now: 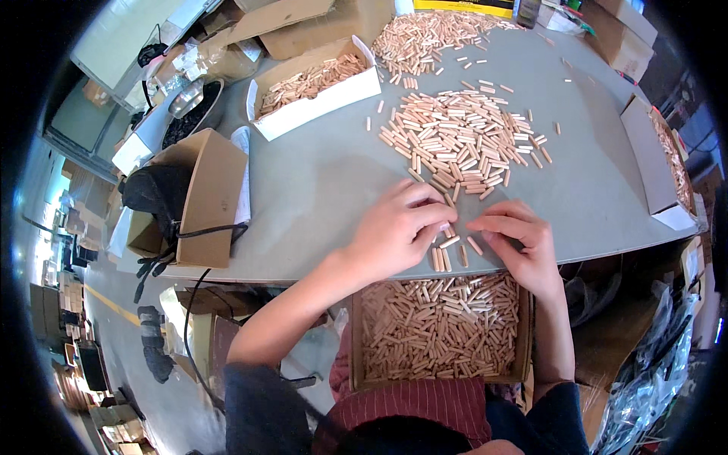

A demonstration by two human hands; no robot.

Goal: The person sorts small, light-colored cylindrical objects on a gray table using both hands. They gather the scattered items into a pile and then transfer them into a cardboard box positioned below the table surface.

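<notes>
Many small wooden pegs (466,136) sit in a big heap on the gray tabletop (326,182), at twelve o'clock if my two hands are the middle of the clock. My left hand (396,227) is half curled, thumb close to the bent fingers, with pegs right by the tips. I can't tell if it pinches one. My right hand (525,241) has its thumb and pointing finger almost together, and I can't tell if a peg is between them.

A few loose pegs (447,258) lie at six o'clock, near the tabletop's edge. At six o'clock too, lower down, is a brown box (357,326) full of pegs.

Those loose pegs worry me most. They look round, so a bump from my thumb could roll them over the edge. Some might miss the box and drop on the floor. If my knees jiggled, the box might tip, but I can't see what holds it up. If I pushed my left knuckles forward, they could scatter the heap. The white box (641,155) between two and three o'clock is near the edge too, so a hard elbow knock might spill it.
</notes>
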